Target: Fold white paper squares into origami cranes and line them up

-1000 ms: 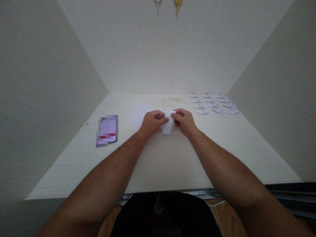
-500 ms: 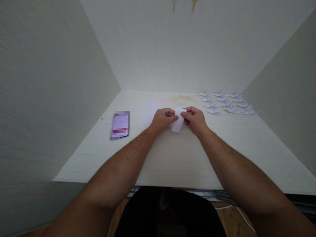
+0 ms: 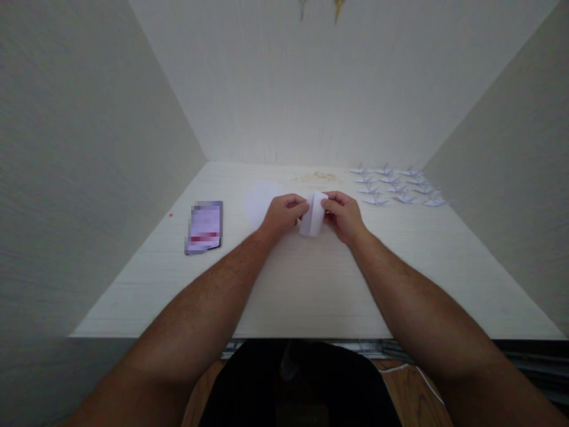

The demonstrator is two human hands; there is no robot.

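A small folded piece of white paper point(image 3: 312, 217) is held upright between both hands over the middle of the pale wooden table point(image 3: 311, 284). My left hand point(image 3: 282, 214) pinches its left edge with closed fingers. On the right edge, my right hand point(image 3: 344, 214) pinches it the same way. The paper's lower end hangs just above the tabletop.
Several folded white paper cranes point(image 3: 395, 187) lie in rows at the back right. A stack of white paper sheets point(image 3: 258, 201) lies behind my left hand. A dark packet point(image 3: 204, 228) lies at the left. Walls close in the table on three sides.
The paper has folded narrower between my hands, its left side turned up. The camera view shifted a little; my hands stay in the same place.
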